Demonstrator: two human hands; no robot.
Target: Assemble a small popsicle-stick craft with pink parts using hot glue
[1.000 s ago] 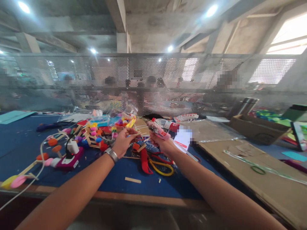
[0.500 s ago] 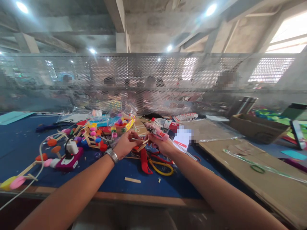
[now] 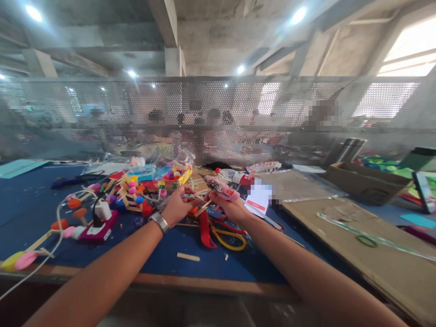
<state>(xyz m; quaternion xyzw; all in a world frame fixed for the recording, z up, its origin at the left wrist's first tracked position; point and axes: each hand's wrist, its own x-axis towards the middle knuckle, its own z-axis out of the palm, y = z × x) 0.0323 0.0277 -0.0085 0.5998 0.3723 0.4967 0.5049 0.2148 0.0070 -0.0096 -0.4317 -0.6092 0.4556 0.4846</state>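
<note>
My right hand (image 3: pixel 228 203) is closed around a pink glue gun (image 3: pixel 226 191), whose tip points left and whose clear glue stick (image 3: pixel 257 210) juts out behind. Just below its fingers, a short wooden stick (image 3: pixel 204 208) slants between the two hands. My left hand (image 3: pixel 179 204), wearing a metal watch band, has its fingertips pinched on a thin wooden stick (image 3: pixel 197 197); its far end is partly hidden. Under the hands lie a red strap (image 3: pixel 205 231) and a yellow loop (image 3: pixel 235 245). A loose wooden stick (image 3: pixel 188 257) rests nearer the table edge.
Colourful pompoms on wooden sticks (image 3: pixel 131 193) pile up at left, beside a purple power strip (image 3: pixel 98 229) with a white cable. A bottle with a red cap (image 3: pixel 235 176) lies behind the glue gun. Cardboard (image 3: pixel 340 240) and a box (image 3: pixel 369 184) occupy the right. A perforated screen (image 3: pixel 194 118) stands behind.
Both hands stay almost in place. The wooden stick below the right fingers has shifted and turned slightly; both hands keep their hold.
</note>
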